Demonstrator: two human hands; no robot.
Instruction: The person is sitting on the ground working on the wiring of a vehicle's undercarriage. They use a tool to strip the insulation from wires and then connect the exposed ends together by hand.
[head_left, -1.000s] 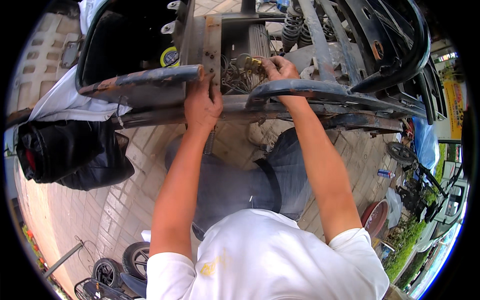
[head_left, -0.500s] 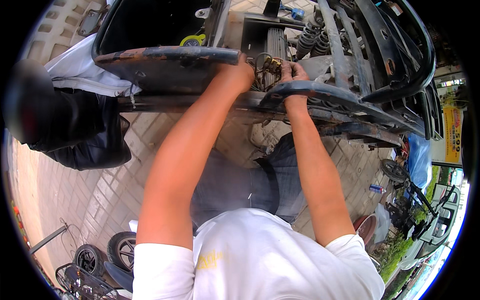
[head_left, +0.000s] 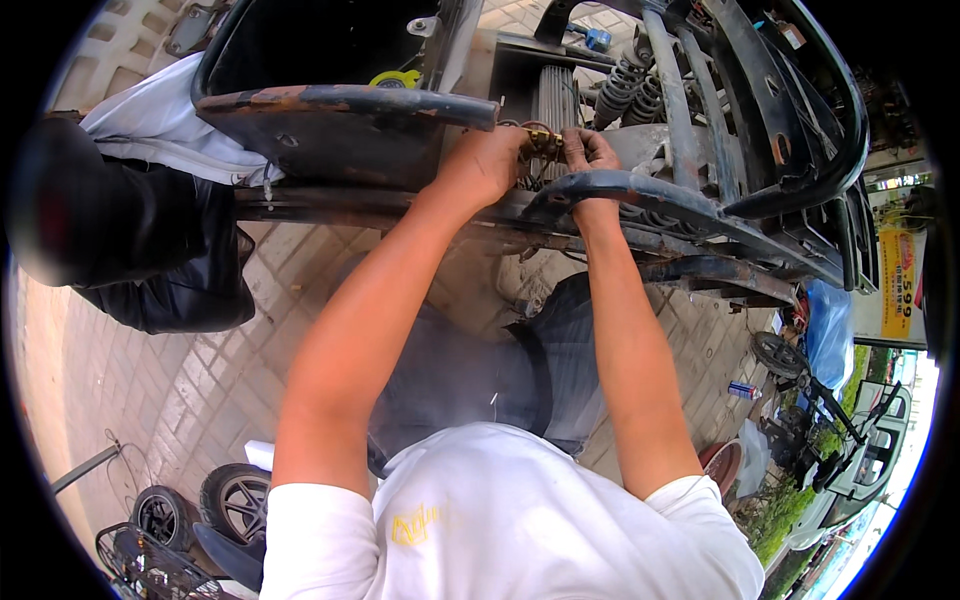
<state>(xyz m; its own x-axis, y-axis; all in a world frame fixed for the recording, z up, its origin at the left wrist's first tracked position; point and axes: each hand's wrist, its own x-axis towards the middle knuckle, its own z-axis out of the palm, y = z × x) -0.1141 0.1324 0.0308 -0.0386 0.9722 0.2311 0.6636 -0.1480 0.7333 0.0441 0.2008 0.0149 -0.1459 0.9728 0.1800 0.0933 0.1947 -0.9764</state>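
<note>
Dark wires with a small yellow connector [head_left: 545, 134] sit between my hands, inside an open black metal vehicle frame [head_left: 640, 185]. My left hand [head_left: 488, 165] is closed at the left end of this wiring, its fingertips pressed together on the wires and partly hidden. On the right side, my right hand [head_left: 592, 150] reaches over the curved frame tube, thumb and fingers pinched together at the connector's right end. Just behind the wiring stands a finned grey metal part [head_left: 557, 95].
Two coil-spring shock absorbers [head_left: 630, 85] stand beyond my right hand. At left is an open black box [head_left: 330, 50] with a rusty rim, and a black seat-like object [head_left: 160, 255]. Loose wheels [head_left: 235, 500] lie at lower left, a can [head_left: 743, 390] at right.
My left hand has shifted slightly right and down, its fingertips now at the yellow connector's end. My right hand stays in nearly the same place, and the view has tilted a little.
</note>
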